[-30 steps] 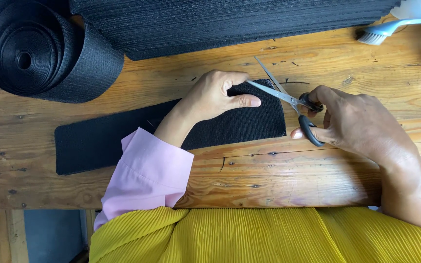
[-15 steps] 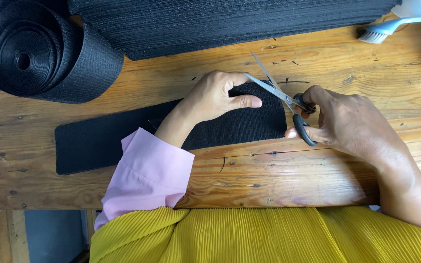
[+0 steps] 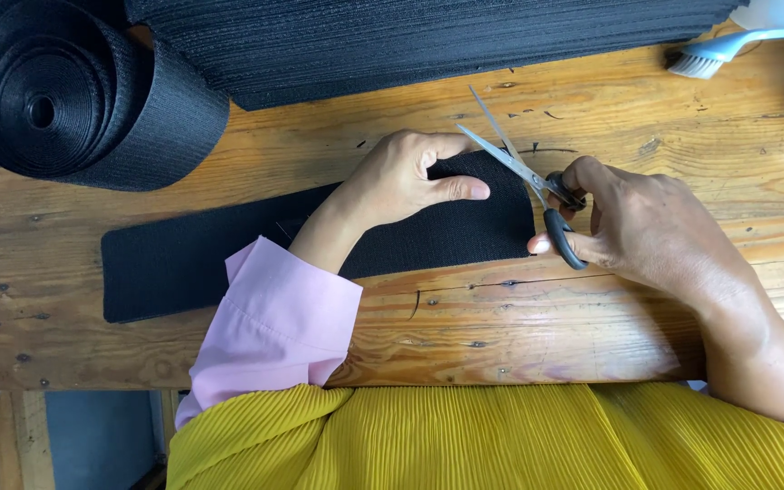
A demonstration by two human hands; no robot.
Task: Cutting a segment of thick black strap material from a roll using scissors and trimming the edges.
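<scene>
While the left hand (image 3: 401, 181) pins black webbing (image 3: 183, 259), the right hand (image 3: 646, 227) holds scissors (image 3: 524, 168).

Strip across the surface, hands at its right end

The strip (image 3: 210, 259) lies flat on the surface (image 3: 592, 308). The left hand (image 3: 401, 181) rests on its right end; the right hand (image 3: 655, 227), just right, holds scissors (image 3: 524, 168) over that end. A roll (image 3: 74, 95) sits behind at left, a brush (image 3: 728, 50) behind at right.

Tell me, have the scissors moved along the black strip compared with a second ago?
Yes. The scissors have shifted slightly left, toward the end of the black strip under the left hand. The right hand holds them, blades open.
</scene>
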